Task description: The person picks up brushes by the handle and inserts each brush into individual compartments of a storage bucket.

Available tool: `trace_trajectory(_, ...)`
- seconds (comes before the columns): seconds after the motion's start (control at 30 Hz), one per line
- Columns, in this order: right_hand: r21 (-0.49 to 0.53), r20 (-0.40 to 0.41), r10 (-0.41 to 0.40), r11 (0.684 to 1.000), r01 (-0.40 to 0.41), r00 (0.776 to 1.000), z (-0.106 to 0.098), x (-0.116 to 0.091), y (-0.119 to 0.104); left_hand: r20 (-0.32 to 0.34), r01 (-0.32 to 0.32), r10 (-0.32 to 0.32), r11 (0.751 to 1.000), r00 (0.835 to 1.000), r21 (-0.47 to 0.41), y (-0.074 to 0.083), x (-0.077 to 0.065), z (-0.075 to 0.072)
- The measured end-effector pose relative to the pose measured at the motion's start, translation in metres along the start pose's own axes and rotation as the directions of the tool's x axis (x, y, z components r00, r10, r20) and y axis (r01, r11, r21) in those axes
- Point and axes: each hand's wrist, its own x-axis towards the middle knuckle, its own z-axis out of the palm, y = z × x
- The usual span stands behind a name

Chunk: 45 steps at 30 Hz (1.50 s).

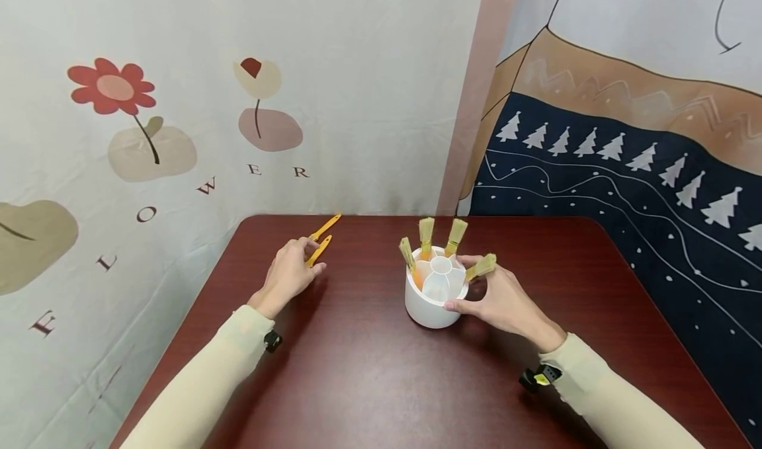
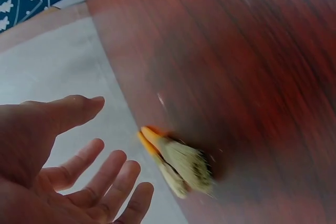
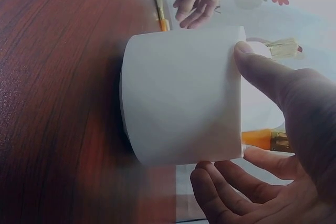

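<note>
While your right hand [image 1: 506,300] steadies the white holder [image 1: 433,297] with thumb on its wall and fingers by the rim, one brush [image 1: 481,267] lies pinched between those fingers, its bristle tip poking out over the rim. Three more brushes [image 1: 426,237] stand bristles-up in the compartments of the holder, which sits near the middle of the dark red surface [image 1: 369,369]. Your left hand [image 1: 288,274] hangs relaxed, fingers spread, holding nothing, right at the two loose orange-handled brushes [image 1: 321,237] lying side by side towards the far left edge. These look light and stiff in the handle, soft only at the bristles, so you would do best to pinch the slim plastic handle, which may be a little slick. The holder seems light, smooth plastic; it could tip or slide if nudged.
</note>
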Motion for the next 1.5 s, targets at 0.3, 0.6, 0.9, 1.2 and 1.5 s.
trace_trajectory(0.3,-0.005,-0.002,-0.007,1.0,0.007,1.0,0.0,0.0,0.0,0.037,0.061,-0.063,0.997,0.997,0.05,-0.016,0.003,0.001)
trace_trajectory(0.6,0.008,-0.009,-0.015,1.0,0.015,1.0,0.001,-0.001,-0.001,0.06,0.089,-0.095,0.992,0.994,0.091,-0.024,0.004,0.003)
trace_trajectory(0.9,0.017,-0.017,-0.028,0.999,0.028,0.999,0.001,-0.001,-0.001,0.06,0.077,-0.084,0.992,0.995,0.103,-0.026,0.006,0.001)
trace_trajectory(1.2,0.016,-0.009,-0.023,1.0,0.023,1.0,0.002,-0.001,-0.002,0.05,0.048,-0.053,0.994,0.997,0.096,-0.029,0.006,0.004)
trace_trajectory(1.5,0.003,-0.019,-0.021,1.0,0.021,1.0,0.002,-0.002,-0.003,0.029,0.052,-0.054,0.996,0.998,0.079,-0.028,0.005,0.002)
